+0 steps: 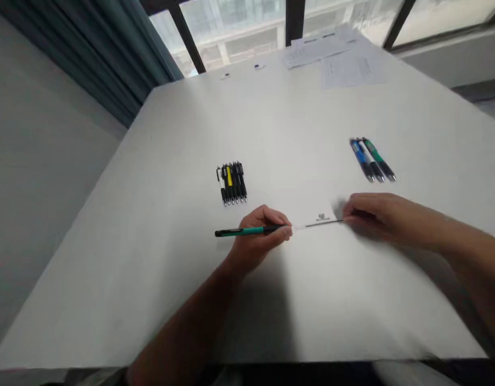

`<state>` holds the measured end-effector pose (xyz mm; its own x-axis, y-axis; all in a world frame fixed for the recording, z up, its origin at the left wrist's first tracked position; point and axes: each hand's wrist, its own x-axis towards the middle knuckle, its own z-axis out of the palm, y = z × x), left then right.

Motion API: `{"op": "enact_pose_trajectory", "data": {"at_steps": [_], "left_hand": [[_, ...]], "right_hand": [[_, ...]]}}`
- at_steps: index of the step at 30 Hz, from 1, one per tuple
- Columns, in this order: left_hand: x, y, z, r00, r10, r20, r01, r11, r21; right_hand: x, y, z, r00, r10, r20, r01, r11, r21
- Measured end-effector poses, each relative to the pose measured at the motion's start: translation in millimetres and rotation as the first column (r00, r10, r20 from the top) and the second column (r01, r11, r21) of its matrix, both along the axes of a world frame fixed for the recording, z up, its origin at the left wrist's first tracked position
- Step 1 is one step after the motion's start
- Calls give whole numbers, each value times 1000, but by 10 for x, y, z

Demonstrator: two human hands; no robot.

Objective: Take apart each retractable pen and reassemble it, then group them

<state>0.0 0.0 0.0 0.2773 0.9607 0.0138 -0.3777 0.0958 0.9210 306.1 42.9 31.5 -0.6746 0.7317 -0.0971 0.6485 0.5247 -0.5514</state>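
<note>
The person's two arms are bare from the hands up along the forearms, with skin showing as far as each arm runs out of view. The left forearm (187, 327) comes in from the lower edge of the view and tapers to a narrow wrist and a compact left hand (259, 233). The right forearm (476, 268) comes in from the right edge and looks long and smooth, ending in a right hand (376, 217) whose fingers (355, 203) are soft with blur, so their nails can't be made out. A dark strip (279, 374) along the bottom edge might be clothing, but it is too dim to tell.
</note>
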Motion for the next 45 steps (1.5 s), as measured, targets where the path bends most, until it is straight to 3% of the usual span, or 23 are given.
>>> {"op": "enact_pose_trajectory", "data": {"at_steps": [9,18,21,24,28,35,42,45], "left_hand": [[54,-11,14,999,-29,-23,29,999,13],[45,-3,-23,998,-37,-55,41,998,57],[67,-8,-4,989,-36,-140,53,991,119],[104,-14,38,978,-68,-199,105,978,180],[143,-19,76,960,-72,-269,135,965,225],[167,-22,92,942,-69,-329,161,952,260],[164,-40,81,937,-63,-344,169,943,287],[181,-44,78,937,-85,-339,189,938,289]], "right_hand": [[-26,-23,-77,999,-27,24,26,999,36],[-97,-65,68,995,-93,-24,93,996,7],[-194,-150,102,973,-152,-173,129,982,-139],[-343,-266,88,938,-147,-313,39,945,-326],[-493,-381,28,894,-157,-420,-54,892,-449],[-539,-405,-33,848,-265,-459,-36,835,-549],[-592,-435,-8,811,-332,-482,-108,724,-681],[-600,-439,-11,806,-346,-480,-102,718,-689]]}}
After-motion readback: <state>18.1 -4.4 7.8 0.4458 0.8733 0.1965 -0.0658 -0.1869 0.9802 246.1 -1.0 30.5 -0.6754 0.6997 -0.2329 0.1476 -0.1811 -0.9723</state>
